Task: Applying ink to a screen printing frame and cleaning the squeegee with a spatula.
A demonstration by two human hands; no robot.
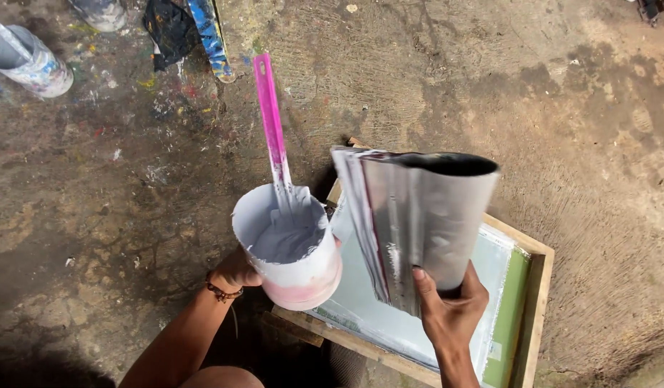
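Note:
My left hand [235, 271] grips a small round tub [292, 269] of pale grey paint, tilted toward me. A pink flat stick [272, 126] stands in the paint and leans away. My right hand [450, 305] holds a curved grey metal trough [418, 223] from below, its long edge streaked with pale paint and its open dark end pointing up. Tub and trough are side by side, almost touching, above a wooden-framed screen [537, 287] lying flat on the ground.
Bare stained concrete floor [490, 86] surrounds the frame. At the top left stand a paint-smeared cup [30, 61], a second cup [102, 13], a black rag [170, 29] and a blue-spattered stick [209, 36]. My knee shows at the bottom edge.

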